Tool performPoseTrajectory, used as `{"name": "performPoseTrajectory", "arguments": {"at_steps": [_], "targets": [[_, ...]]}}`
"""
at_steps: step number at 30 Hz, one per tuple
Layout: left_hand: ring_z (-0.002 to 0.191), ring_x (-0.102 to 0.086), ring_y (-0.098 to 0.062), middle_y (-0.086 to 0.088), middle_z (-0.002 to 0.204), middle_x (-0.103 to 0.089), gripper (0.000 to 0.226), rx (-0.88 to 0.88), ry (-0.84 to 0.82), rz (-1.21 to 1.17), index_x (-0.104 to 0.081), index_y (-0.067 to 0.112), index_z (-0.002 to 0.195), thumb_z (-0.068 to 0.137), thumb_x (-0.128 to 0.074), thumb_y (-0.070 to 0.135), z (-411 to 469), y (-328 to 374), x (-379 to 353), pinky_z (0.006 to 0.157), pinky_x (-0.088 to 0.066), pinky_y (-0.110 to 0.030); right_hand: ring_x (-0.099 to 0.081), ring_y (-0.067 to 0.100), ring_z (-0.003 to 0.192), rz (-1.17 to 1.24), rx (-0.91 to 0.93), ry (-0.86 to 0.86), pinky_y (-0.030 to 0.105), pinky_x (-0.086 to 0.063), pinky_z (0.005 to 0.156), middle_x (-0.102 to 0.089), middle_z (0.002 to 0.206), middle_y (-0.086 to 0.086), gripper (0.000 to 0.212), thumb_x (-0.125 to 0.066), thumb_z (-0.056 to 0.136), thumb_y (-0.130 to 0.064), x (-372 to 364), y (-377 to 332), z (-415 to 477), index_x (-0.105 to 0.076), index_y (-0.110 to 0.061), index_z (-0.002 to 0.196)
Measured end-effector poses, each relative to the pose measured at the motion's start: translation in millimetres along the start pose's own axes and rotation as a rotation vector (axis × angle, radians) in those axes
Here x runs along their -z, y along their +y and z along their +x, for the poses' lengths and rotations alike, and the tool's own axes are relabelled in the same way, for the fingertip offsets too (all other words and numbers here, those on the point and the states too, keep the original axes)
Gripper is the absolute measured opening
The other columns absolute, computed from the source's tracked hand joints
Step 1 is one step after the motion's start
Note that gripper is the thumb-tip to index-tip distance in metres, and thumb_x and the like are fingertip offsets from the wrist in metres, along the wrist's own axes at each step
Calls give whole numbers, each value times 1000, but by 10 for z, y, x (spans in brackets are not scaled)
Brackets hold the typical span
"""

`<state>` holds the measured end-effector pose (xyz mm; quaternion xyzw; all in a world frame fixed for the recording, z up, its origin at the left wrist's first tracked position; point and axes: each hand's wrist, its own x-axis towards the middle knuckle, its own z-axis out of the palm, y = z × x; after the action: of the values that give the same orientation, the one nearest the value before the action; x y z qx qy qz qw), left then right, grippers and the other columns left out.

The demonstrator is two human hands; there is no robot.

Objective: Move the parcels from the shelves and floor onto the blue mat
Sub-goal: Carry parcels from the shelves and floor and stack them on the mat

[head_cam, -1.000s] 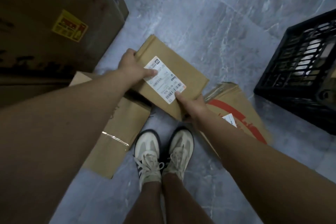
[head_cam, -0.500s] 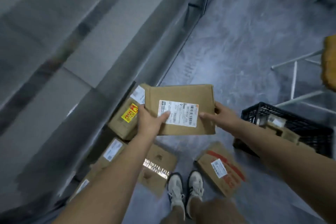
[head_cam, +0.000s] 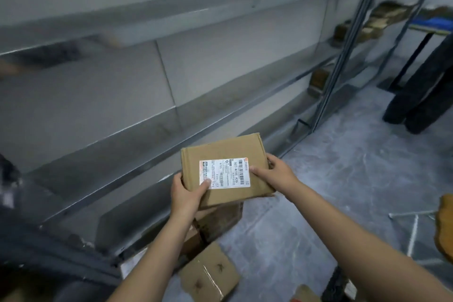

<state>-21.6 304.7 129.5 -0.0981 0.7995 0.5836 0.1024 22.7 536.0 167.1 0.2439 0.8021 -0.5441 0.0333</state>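
I hold a flat brown cardboard parcel (head_cam: pixel 220 152) with a white shipping label in front of me, at about waist height. My left hand (head_cam: pixel 187 193) grips its near left corner, thumb on the label. My right hand (head_cam: pixel 274 174) grips its right edge, thumb on top. Below it, more brown parcels (head_cam: pixel 210 273) lie on the grey floor next to the shelf base. A blue mat (head_cam: pixel 434 22) shows at the far upper right, on a raised surface.
A long grey metal shelf rack (head_cam: pixel 220 110) runs along the left, with a few brown parcels (head_cam: pixel 318 78) on its far end. A person's dark trouser legs (head_cam: pixel 421 95) stand at the right. A black crate (head_cam: pixel 337 282) and a white-legged stool (head_cam: pixel 414 230) sit at the lower right.
I have straightened up and turned my view from the floor to the shelves. The parcel has come up with both hands and turned so its label reads sideways.
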Motion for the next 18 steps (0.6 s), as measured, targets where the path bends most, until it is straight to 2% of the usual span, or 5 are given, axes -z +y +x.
{"name": "performPoseTrajectory", "arguments": {"at_steps": [3,7,11,14,18], "targets": [[112,-56,-25,-3,127,-53,72,9,113,-44,-38,22,136,78,-79,31,-249,-34,198,94,-52,-49,-60,20,111,-1,87,-81,44,-51,97,-63,122,-3,58,-74,83,-35,-133,-114,-60,-53,-26,135],[109,-55,-21,0,125,-53,74,32,272,-51,-38,21,137,77,-80,31,-668,-177,477,91,-51,-41,-61,17,106,-10,155,-205,42,-54,91,-64,121,-4,52,-72,85,-37,-356,-87,-289,-53,-29,132],[111,-56,-22,-2,126,-55,68,40,430,-89,-44,22,132,76,-79,35,-1024,-381,708,97,-50,-47,-64,14,100,-31,195,-322,46,-54,92,-66,119,-4,37,-69,86,-38,-637,-33,-479,-55,-33,120],[109,-56,-20,-1,124,-54,65,59,519,-81,-46,23,131,76,-78,35,-1367,-574,918,96,-49,-46,-62,20,105,-110,221,-364,46,-52,93,-65,120,-3,42,-68,86,-41,-878,-28,-715,-55,-29,124],[112,-53,-21,-3,127,-51,66,86,673,-153,-46,20,134,77,-78,32,-1835,-783,1405,98,-48,-45,-63,20,104,-163,280,-491,36,-54,85,-65,122,0,51,-69,86,-40,-1335,-206,-1122,-55,-22,131]]}}
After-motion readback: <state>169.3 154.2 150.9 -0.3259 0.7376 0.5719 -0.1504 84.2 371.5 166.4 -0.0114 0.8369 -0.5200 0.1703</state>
